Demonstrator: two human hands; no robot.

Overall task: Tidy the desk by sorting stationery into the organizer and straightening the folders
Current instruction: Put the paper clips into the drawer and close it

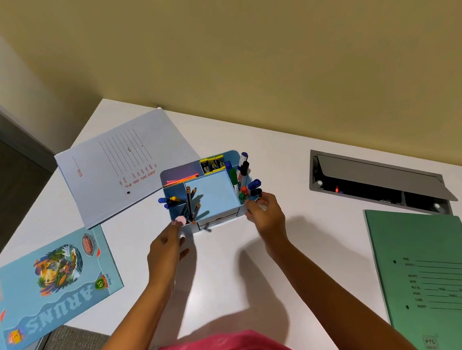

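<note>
At mid-desk (227,273) stands the organizer (212,194), a blue box split into compartments. Pencils (190,203) stand upright at its front left, pens (170,200) lie in the slot beside them, and markers (242,173) with blue, black, green and red caps crowd its right side. Pink and orange notes (181,178) lie in the back left compartment, and small yellow-and-black items (212,164) sit in the back slot; what they are is too small to tell.

A pale folder (123,167) lies askew behind and left of the organizer, its near edge just beside the box. A green folder (428,274) lies well apart at the right, and a notebook (52,288) at the left overhangs the desk edge. A cable hatch (378,181) with its lid raised sits between the organizer and the green folder.

The left hand (165,253) reaches to the front left corner, fingertips against it, with a small pink disc (181,221) at their tips; whether it pinches the disc or only presses the box cannot be told. The right hand (265,216) curls round the front right corner, thumb on the front wall and fingers by the marker caps, a narrow grip on the organizer.
</note>
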